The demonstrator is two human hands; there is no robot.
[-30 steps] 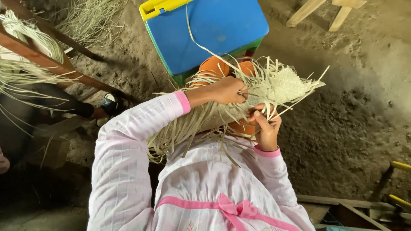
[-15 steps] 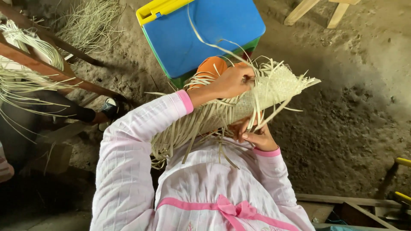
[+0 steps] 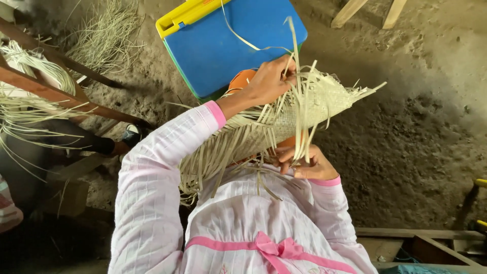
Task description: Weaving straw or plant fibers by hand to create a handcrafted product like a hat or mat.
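Grip: the left hand [image 3: 266,83] is closed on the upper edge of the woven mat [image 3: 284,119], fingers pinching a bundle of loose strips; the right hand [image 3: 304,163] is closed on strips under the mat's lower edge. The mat sits between the two hands, over the lap, in front of the blue plastic box [image 3: 238,40].

Change: against the view a second ago, the mat has been turned and tilted, its fringed end now pointing further right, and the right hand has dropped from beside the weave to beneath it. Judged, the work has passed from one strip to another along the edge.

Materials, largest first: box, smooth hard plastic with a yellow rim; dirt floor [image 3: 406,127], rough and crumbly; mat, flat pale straw strips tightly plaited at the middle, loose and splayed at both ends; an orange form [image 3: 242,78] partly hidden under the weave, kind unclear
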